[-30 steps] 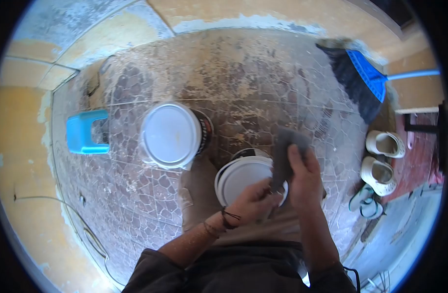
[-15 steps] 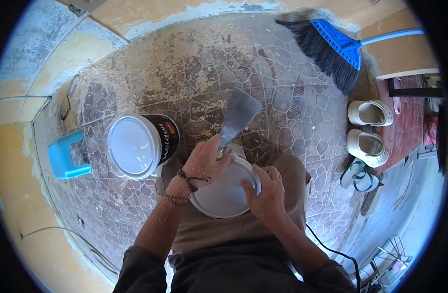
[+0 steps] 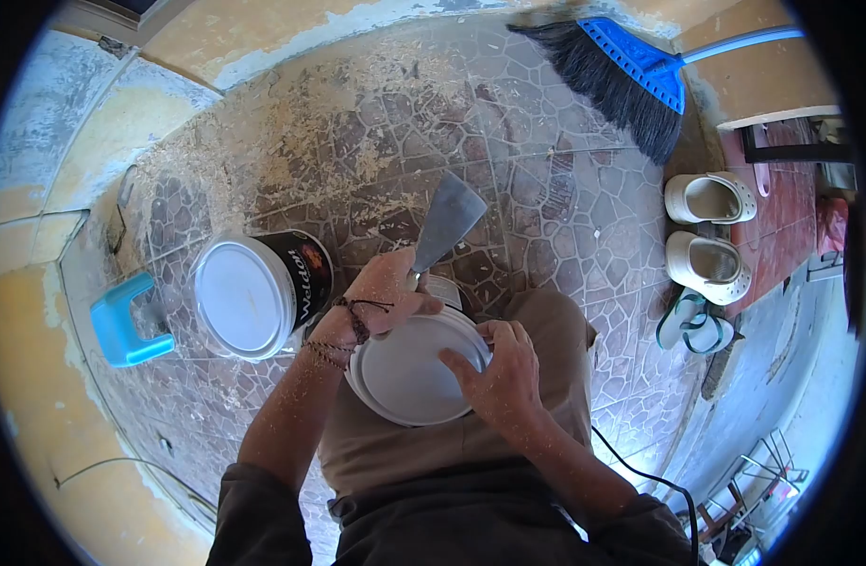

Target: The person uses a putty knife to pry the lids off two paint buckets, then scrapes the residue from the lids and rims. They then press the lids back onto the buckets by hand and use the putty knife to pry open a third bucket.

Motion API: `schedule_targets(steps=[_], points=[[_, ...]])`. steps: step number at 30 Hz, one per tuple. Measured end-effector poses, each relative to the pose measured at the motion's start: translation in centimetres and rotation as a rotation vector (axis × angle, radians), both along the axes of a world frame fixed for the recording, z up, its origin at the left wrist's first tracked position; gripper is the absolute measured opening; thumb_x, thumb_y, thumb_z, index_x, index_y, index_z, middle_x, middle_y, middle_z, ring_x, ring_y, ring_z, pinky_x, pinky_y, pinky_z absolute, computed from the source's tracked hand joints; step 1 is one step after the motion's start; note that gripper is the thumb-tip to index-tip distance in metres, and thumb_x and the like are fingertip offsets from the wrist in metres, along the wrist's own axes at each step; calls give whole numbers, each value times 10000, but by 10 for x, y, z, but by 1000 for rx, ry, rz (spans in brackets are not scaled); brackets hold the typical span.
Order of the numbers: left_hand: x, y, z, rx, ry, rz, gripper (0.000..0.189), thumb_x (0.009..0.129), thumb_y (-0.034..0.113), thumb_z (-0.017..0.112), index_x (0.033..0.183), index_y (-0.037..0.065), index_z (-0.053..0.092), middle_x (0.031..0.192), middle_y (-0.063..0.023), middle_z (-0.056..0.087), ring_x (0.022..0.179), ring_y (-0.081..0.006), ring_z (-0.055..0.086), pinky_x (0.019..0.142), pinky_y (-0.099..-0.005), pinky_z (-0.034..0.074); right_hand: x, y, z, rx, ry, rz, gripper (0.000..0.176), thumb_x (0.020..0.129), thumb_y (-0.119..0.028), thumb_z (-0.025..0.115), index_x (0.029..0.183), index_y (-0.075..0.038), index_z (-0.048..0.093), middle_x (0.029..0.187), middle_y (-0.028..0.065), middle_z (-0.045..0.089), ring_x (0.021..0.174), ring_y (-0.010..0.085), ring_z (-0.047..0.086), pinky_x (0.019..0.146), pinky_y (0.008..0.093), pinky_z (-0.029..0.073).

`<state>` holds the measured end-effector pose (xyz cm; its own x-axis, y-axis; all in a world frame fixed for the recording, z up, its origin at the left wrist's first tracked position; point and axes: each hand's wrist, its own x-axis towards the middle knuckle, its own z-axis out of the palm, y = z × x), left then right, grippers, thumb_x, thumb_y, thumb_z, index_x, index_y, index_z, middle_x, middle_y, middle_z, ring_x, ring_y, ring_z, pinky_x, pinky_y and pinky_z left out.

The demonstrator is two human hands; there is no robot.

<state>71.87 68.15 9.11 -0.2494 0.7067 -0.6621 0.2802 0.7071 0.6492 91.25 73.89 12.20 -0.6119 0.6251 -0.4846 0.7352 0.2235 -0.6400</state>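
Observation:
A putty knife [image 3: 449, 222] with a wide metal blade points up and away, its handle gripped in my left hand [image 3: 384, 291]. That hand, with a braided bracelet at the wrist, rests at the upper left edge of a round white lid [image 3: 412, 370] on a bucket between my legs. My right hand [image 3: 501, 368] lies on the lid's right rim, thumb on top and fingers curled over the edge. Left of my knees stands a second bucket [image 3: 308, 272], dark-labelled, with a white lid.
A light-blue stool [image 3: 123, 321] is at the far left. A blue broom [image 3: 631, 75] leans at the upper right. Cream clogs [image 3: 708, 264] and green-strapped flip-flops [image 3: 695, 325] lie on the right. Debris covers the stone-patterned floor [image 3: 357, 123]; a black cable [image 3: 645, 483] runs at lower right.
Both hands, the putty knife and the lidded bucket have shifted slightly left in view. The surroundings have also shifted with the camera. My grip on the knife is unchanged.

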Motion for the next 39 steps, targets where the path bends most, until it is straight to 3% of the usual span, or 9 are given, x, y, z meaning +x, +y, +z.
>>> schedule_targets(steps=[13,16,21,25,27,28,31,34,39], points=[[11,11,-10,-121,124,-56,471,600,267,830,857,-24,563,792,-195,631,789,-317,643,707,-385,483,6,2,-1,-118,-77,-52,408,660,-246,795,874,11,561,853,157,567,827,321,561,741,414,440],[13,11,-4,-89,121,-71,451,612,266,823,843,-21,562,792,-198,629,794,-329,640,703,-389,484,9,-6,2,15,24,-80,399,608,-209,825,816,11,565,774,148,580,729,310,577,659,392,450],[10,11,-5,-18,191,-176,423,638,269,801,834,-18,559,777,-181,624,785,-329,634,699,-391,484,12,-3,2,61,13,-34,382,624,-180,813,846,15,571,821,154,588,751,307,584,676,390,462],[3,-3,8,69,142,-57,373,668,241,759,845,-19,560,762,-156,625,748,-275,638,681,-372,483,13,3,0,-83,-21,-35,383,667,-156,780,948,-11,564,905,156,570,868,332,561,752,419,447],[-4,-16,18,109,123,39,337,681,217,735,855,-14,561,753,-143,627,728,-244,638,674,-357,483,16,4,1,-43,-9,14,391,682,-150,766,987,-12,566,944,159,563,916,332,548,782,419,440],[-5,-20,22,83,144,19,293,700,178,714,871,-7,566,721,-107,627,706,-183,625,672,-326,480,16,3,3,-23,0,42,395,689,-147,759,1006,-12,567,963,160,559,940,331,542,797,419,436],[-6,-41,14,141,-54,172,276,713,161,718,874,-6,568,722,-59,631,695,-132,597,672,-300,479,3,2,11,197,123,127,434,712,-160,740,1073,-4,557,1018,165,534,998,331,513,844,430,416],[-10,-50,-1,92,-100,220,281,710,158,739,858,-10,568,756,-37,642,717,-98,581,673,-274,473,-14,-6,4,165,148,192,478,724,-198,733,1112,9,544,1047,155,517,1026,325,490,878,432,392],[-18,-48,-20,63,-203,194,293,674,165,779,810,31,557,714,1,588,680,-84,516,637,-245,430,-27,-13,8,291,65,220,457,677,-218,775,1026,8,583,978,153,541,953,326,515,807,430,427]])
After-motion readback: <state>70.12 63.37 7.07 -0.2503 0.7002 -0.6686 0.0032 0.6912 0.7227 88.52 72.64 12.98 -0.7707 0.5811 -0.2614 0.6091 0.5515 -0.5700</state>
